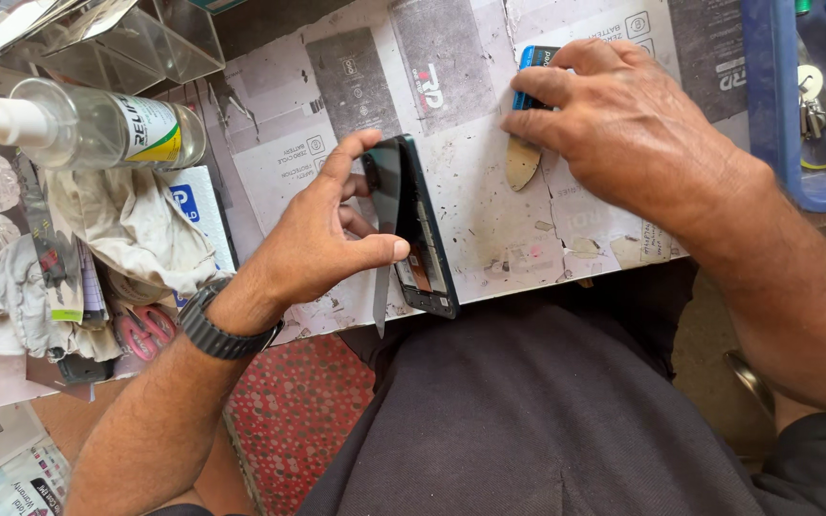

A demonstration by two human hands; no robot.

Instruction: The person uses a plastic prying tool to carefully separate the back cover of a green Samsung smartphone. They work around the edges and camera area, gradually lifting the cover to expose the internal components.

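Observation:
My left hand [322,239] grips an opened dark smartphone [420,239] tilted on its edge at the front of the worktop, thumb and fingers around its lifted screen panel. A thin metal blade [380,301] sticks down from under the thumb. My right hand [623,124] rests on the worktop farther back, fingers closed over a blue-handled prying tool [531,72] whose flat tan blade [522,162] points toward me. A dark watch [217,334] is on my left wrist.
Worn printed cardboard [489,220] covers the worktop. At left lie a clear spray bottle [97,124], crumpled cloths [131,225], red scissors [145,330] and a clear plastic box [136,38]. A blue tray [786,96] with keys stands at the right. My lap is below.

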